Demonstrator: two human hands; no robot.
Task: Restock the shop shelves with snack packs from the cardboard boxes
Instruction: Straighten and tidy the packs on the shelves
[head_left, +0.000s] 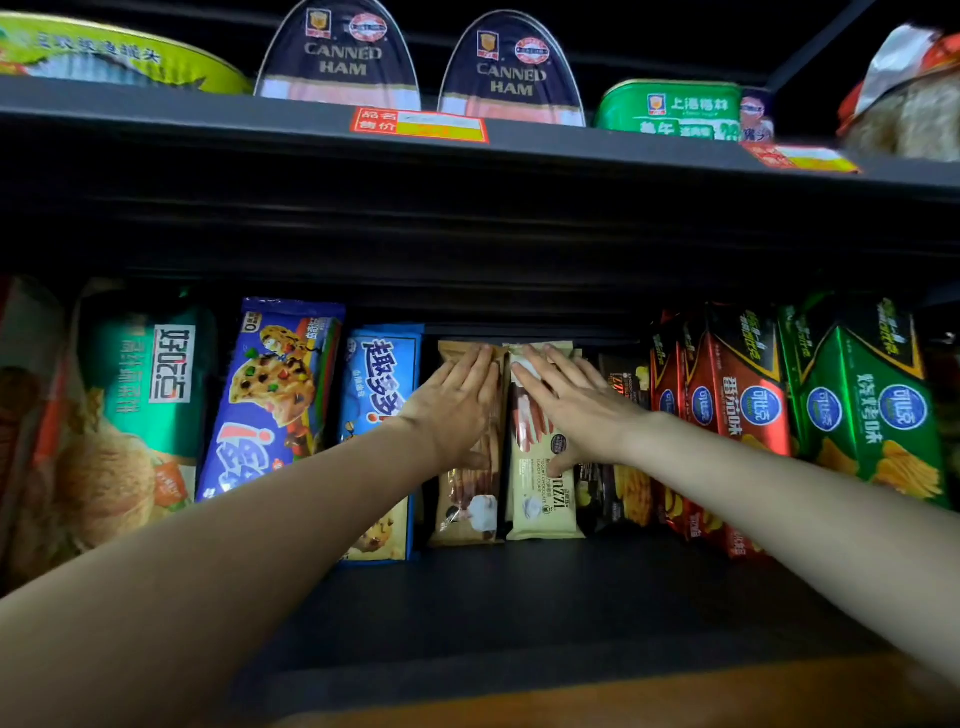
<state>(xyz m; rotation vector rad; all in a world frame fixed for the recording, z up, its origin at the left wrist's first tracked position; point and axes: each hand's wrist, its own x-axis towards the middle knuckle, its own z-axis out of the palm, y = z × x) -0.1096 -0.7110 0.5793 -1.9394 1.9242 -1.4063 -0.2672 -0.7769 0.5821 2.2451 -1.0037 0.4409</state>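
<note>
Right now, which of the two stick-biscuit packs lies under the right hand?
The cream-coloured stick-biscuit pack, right of the brown stick-biscuit pack; the flat right hand presses it.

Two canned ham tins (340, 57) stand side by side on the upper shelf. Left of them lies a yellow-green fish tin (111, 54); right of them sits a green tin (670, 110). Just below the ham tins, a red and yellow price label (418, 124) is stuck.
</note>
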